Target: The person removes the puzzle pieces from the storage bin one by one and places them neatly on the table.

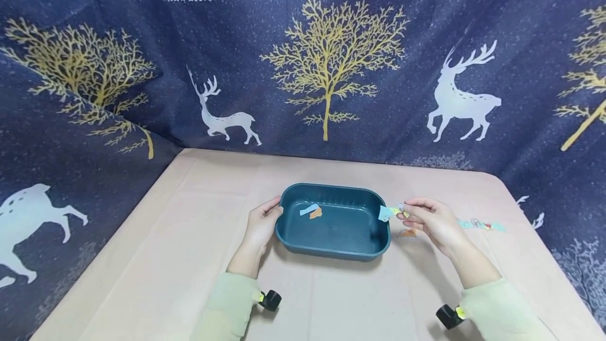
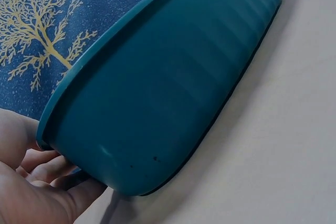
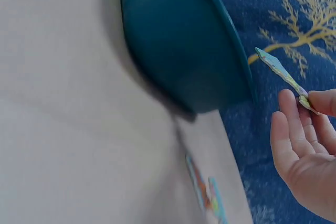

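A dark teal plastic basin [image 1: 341,233] with rounded corners sits on the table. My left hand [image 1: 261,225] grips its left rim, thumb on top and fingers under the lip, as the left wrist view [image 2: 39,182] shows. Thumb and fingertips of my right hand [image 1: 433,220] pinch a thin, pale blue and yellow paper-like scrap [image 3: 281,70]. The scrap's free end overlaps the basin's right rim in the head view. Inside the basin lie a light blue strip [image 1: 309,209] and a small orange piece [image 1: 316,214].
An orange scrap [image 1: 408,233] lies on the table under my right hand. Farther right, beyond that hand, are more colourful scraps [image 1: 497,227]. A dark blue curtain [image 1: 303,120] with deer and trees hangs behind the beige table [image 1: 189,246].
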Action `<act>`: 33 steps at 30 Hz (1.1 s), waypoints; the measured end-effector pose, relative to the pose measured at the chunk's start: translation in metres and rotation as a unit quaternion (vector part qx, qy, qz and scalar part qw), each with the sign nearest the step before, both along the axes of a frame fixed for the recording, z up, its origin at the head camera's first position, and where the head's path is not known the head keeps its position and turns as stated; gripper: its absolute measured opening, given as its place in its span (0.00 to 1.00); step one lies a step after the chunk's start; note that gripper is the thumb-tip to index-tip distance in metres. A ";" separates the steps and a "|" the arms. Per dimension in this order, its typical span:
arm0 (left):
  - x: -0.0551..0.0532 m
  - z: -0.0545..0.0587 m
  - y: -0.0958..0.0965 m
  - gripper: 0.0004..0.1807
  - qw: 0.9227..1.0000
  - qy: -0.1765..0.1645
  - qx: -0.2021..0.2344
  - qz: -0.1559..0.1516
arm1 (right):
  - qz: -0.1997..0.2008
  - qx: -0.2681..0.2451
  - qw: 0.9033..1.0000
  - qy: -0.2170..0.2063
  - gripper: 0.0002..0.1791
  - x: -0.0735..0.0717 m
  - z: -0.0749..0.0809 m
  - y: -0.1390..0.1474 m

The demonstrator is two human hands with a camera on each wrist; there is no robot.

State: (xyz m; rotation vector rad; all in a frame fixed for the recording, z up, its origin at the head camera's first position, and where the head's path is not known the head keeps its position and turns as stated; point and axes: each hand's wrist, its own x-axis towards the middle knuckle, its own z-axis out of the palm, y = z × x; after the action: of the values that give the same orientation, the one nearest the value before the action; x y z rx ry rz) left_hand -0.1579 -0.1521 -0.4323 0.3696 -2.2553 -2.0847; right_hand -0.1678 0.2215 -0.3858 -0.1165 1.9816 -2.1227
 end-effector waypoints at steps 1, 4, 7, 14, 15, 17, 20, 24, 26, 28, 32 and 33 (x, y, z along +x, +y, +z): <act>0.000 0.000 0.000 0.22 1.000 0.002 0.000 -0.001 | -0.001 -0.003 1.000 0.001 0.04 0.001 -0.002 0.004; 0.000 -0.002 0.000 0.22 1.000 0.006 0.006 -0.003 | -0.006 -0.013 1.000 -0.004 0.05 0.005 -0.006 0.015; 0.001 -0.004 0.002 0.21 1.000 0.009 0.009 -0.006 | -0.017 -0.012 1.000 -0.016 0.06 0.011 -0.012 0.029; 0.000 -0.003 0.003 0.21 1.000 0.013 0.015 -0.004 | -0.045 -0.025 0.998 -0.032 0.07 0.016 -0.025 0.055; 0.000 -0.002 0.002 0.22 1.000 0.013 0.016 -0.003 | -0.046 -0.034 0.998 -0.031 0.08 0.016 -0.026 0.058; -0.001 -0.002 0.002 0.22 1.000 0.011 0.014 -0.002 | -0.048 -0.049 0.997 -0.030 0.09 0.016 -0.030 0.063; -0.002 -0.001 0.001 0.22 1.000 0.008 0.013 -0.001 | -0.046 -0.066 0.996 -0.029 0.11 0.017 -0.033 0.071; -0.003 -0.001 0.001 0.21 1.000 0.007 0.014 0.001 | -0.055 -0.063 0.996 -0.037 0.09 0.018 -0.036 0.080; -0.003 -0.001 0.002 0.21 1.000 0.008 0.016 0.004 | -0.059 -0.054 0.996 -0.043 0.08 0.019 -0.037 0.084; -0.003 -0.001 0.002 0.21 1.000 0.009 0.018 0.004 | -0.060 -0.044 0.996 -0.048 0.07 0.019 -0.038 0.088; -0.004 -0.001 0.002 0.21 1.000 0.009 0.017 0.006 | -0.069 -0.020 0.996 -0.062 0.06 0.019 -0.040 0.092; -0.004 -0.002 0.002 0.21 1.000 0.007 0.015 0.006 | -0.072 -0.012 0.995 -0.067 0.06 0.019 -0.040 0.093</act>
State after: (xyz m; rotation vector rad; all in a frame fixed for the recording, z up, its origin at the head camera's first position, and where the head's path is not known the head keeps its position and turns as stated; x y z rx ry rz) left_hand -0.1616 -0.1505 -0.4339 0.3665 -2.2114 -2.1105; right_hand -0.1485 0.3146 -0.4257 0.1659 1.9407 -2.1792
